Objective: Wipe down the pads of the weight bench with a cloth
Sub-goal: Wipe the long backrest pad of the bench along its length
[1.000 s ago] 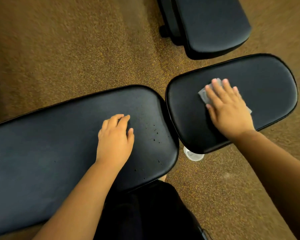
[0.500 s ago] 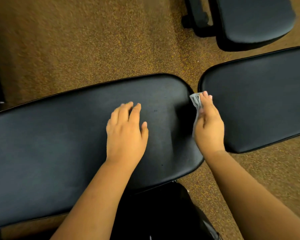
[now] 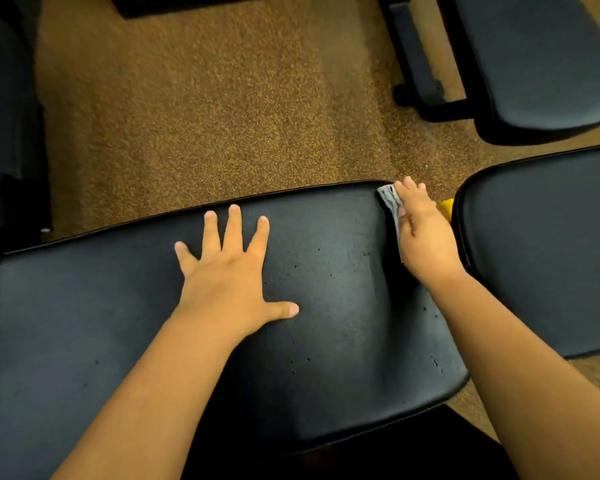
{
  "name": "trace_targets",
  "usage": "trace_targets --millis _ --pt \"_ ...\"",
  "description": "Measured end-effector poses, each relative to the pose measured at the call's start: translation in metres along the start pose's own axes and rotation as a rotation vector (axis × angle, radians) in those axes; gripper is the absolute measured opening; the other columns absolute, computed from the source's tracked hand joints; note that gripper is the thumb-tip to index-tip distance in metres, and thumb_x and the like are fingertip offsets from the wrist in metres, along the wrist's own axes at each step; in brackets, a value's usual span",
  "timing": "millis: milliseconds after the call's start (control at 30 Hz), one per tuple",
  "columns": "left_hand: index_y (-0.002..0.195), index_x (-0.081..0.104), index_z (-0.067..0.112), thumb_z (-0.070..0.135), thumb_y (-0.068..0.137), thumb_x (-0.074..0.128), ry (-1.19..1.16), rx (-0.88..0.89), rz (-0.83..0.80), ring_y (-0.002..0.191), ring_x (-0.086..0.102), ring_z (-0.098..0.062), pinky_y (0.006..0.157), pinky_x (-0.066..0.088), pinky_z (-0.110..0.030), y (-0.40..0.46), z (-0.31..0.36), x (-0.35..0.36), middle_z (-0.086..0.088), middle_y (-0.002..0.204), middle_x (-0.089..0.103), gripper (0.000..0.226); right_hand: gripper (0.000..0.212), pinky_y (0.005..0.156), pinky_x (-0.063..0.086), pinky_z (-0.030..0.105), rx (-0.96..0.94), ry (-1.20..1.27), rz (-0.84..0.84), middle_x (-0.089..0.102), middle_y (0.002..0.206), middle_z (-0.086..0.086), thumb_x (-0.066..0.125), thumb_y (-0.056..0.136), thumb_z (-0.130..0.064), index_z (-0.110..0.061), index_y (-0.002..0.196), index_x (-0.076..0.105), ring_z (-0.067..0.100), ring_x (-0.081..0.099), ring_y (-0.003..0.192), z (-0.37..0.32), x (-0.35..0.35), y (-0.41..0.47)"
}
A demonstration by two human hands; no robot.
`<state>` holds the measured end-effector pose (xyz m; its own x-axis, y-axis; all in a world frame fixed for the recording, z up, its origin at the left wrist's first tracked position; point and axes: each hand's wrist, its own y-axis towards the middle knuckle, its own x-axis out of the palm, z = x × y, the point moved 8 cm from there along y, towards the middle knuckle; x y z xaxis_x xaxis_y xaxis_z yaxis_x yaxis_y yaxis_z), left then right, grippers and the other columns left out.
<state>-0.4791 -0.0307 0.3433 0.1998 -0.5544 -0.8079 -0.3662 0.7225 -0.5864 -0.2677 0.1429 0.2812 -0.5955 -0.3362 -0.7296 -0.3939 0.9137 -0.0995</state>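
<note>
A grey cloth is pressed by the right hand onto the long black pad's far right corner; the left hand is laid flat, fingers spread, grasping nothing.

No text, label, brand, number or sign could be read anywhere — nothing legible stood on any surface in view.
</note>
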Motion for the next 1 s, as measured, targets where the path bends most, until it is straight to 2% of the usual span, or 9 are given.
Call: trace_targets --millis 67,200,267,533,667,833,1000 --pt "0.149 -0.023 0.034 0.089 0.061 0.052 0.038 -0.002 0.020 0.146 -0.025 -0.033 0.115 0.006 -0.066 0.001 0.000 0.004 -0.004 0.158 -0.030 0.129 0.048 0.121 0.016 0.041 -0.037 -0.063 0.024 0.029 0.156 0.007 0.036 0.100 -0.002 -0.012 0.146 0.039 0.023 0.018 0.148 0.001 0.002 -0.001" --pt "0.148 -0.025 0.035 0.089 0.061 0.051 0.069 -0.008 0.017 0.146 -0.024 -0.033 0.115 0.006 -0.065 0.003 0.000 0.007 -0.003 0.158 -0.030 0.128 0.046 0.118 0.012 0.027 -0.099 -0.124 0.042 0.030 0.155 0.009 0.038 0.100 -0.005 -0.009 0.146 0.039 0.024 0.021 0.147 0.004 0.002 -0.003" --pt "0.148 -0.026 0.034 0.091 0.060 0.049 0.110 -0.009 0.008 0.147 -0.022 -0.033 0.115 0.008 -0.065 0.003 0.001 0.008 -0.003 0.158 -0.030 0.129 0.045 0.119 0.012 0.027 -0.132 -0.146 0.041 0.032 0.154 0.012 0.039 0.099 -0.005 -0.007 0.144 0.041 0.026 0.023 0.146 0.004 0.003 -0.001" --pt "0.147 -0.029 0.031 0.100 0.053 0.024 0.353 0.041 0.029 0.147 -0.003 -0.036 0.110 0.029 -0.057 0.007 0.002 0.007 -0.004 0.160 -0.022 0.128 0.043 0.113 0.009 0.016 -0.233 -0.197 0.059 0.035 0.153 0.013 0.042 0.099 -0.006 -0.005 0.143 0.043 0.022 0.028 0.144 0.002 0.004 0.002" --pt "0.148 -0.026 0.034 0.099 0.055 0.026 0.367 0.027 0.059 0.147 0.000 -0.034 0.111 0.031 -0.055 0.005 0.000 0.010 0.000 0.161 -0.017 0.125 0.043 0.113 0.013 0.018 -0.238 -0.188 0.081 0.036 0.153 0.012 0.042 0.100 -0.009 -0.007 0.143 0.043 0.021 0.029 0.144 0.005 0.007 0.004" --pt "0.152 -0.019 0.032 0.095 0.061 0.036 0.364 0.006 0.039 0.147 0.000 -0.039 0.115 0.021 -0.055 0.000 0.007 0.002 -0.004 0.163 -0.010 0.123 0.043 0.114 0.014 0.021 -0.220 -0.208 0.044 0.035 0.153 0.015 0.040 0.100 -0.009 -0.004 0.143 0.042 0.023 0.028 0.144 0.001 0.005 0.006" --pt "0.152 -0.016 0.035 0.095 0.059 0.041 0.275 -0.007 0.051 0.148 -0.006 -0.039 0.117 0.014 -0.060 -0.006 0.005 0.004 -0.002 0.163 -0.012 0.125 0.044 0.118 0.015 0.031 -0.178 -0.252 -0.015 0.030 0.154 0.020 0.035 0.101 -0.006 0.001 0.145 0.035 0.029 0.025 0.145 -0.015 0.009 -0.017"
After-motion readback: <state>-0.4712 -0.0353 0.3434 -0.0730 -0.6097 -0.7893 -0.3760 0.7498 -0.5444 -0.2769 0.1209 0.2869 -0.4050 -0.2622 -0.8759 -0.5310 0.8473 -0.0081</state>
